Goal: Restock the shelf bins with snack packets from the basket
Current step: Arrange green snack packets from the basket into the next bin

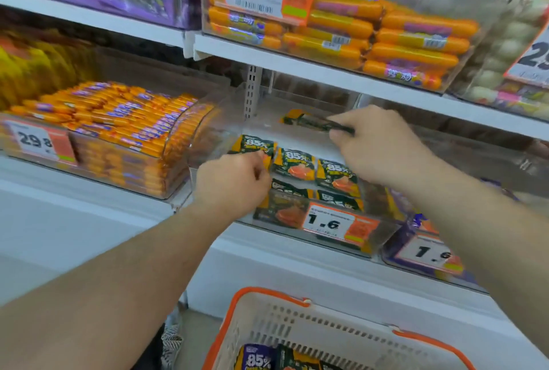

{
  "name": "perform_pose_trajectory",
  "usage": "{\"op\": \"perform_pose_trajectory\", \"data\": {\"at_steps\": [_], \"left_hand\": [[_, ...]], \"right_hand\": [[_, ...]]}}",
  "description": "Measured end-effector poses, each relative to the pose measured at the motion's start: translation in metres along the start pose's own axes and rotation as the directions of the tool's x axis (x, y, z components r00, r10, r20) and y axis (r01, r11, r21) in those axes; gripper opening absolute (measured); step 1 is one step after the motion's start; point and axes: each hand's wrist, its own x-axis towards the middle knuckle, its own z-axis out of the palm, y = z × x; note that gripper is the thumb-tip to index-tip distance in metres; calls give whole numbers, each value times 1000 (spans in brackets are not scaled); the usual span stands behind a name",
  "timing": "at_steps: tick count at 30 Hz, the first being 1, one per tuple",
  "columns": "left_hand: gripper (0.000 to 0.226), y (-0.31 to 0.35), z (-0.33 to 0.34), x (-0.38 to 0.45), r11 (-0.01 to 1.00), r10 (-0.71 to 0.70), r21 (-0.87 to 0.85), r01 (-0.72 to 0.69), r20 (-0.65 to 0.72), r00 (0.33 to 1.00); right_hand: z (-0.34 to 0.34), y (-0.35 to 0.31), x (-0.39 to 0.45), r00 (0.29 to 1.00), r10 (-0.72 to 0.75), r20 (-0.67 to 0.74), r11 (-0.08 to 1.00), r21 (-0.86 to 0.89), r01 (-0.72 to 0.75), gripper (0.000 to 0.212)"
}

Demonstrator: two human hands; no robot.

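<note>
From my head camera: my right hand (377,146) pinches one green packet (309,123) over the back of the clear bin (341,238), because that part is bare. My left hand (231,185) pinches a front packet (252,146) to straighten the row. Three packets show on top. The basket (285,319) below holds more.

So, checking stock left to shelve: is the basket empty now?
No, the basket holds packets, including a purple packet at its bottom.

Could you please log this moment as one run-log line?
left hand: pinches front packet | right hand: holds packet at bin rear | basket: packets remain
</note>
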Motion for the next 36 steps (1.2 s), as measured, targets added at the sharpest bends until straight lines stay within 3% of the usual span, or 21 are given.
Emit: {"op": "perform_pose_trajectory", "data": {"at_steps": [7, 13, 20, 31, 34, 36], "left_hand": [[22, 0, -3, 1, 1000, 1, -1, -1, 13, 1000], [22, -4, 8, 4, 998, -12, 63, 11, 8, 1000], [25, -3, 11, 5, 999, 11, 50, -10, -11, 1000], [25, 0, 9, 3, 999, 24, 29, -24, 18, 1000], [23, 2, 8, 4, 999, 29, -27, -28, 35, 999], [18, 4, 9, 4, 991, 54, -122, -50, 32, 998]], "right_hand": [[96, 55, 90, 966, 129, 224, 967, -242, -73, 30], [131, 60, 114, 937, 166, 308, 947, -314, -64, 33], [148, 60, 114, 848, 227, 479, 929, -367, -41, 43], [163, 75, 124, 775, 314, 548, 931, -339, -138, 68], [152, 69, 120, 794, 308, 524, 936, -315, -155, 62], [141, 62, 114, 835, 269, 480, 951, -268, -152, 45]]}}
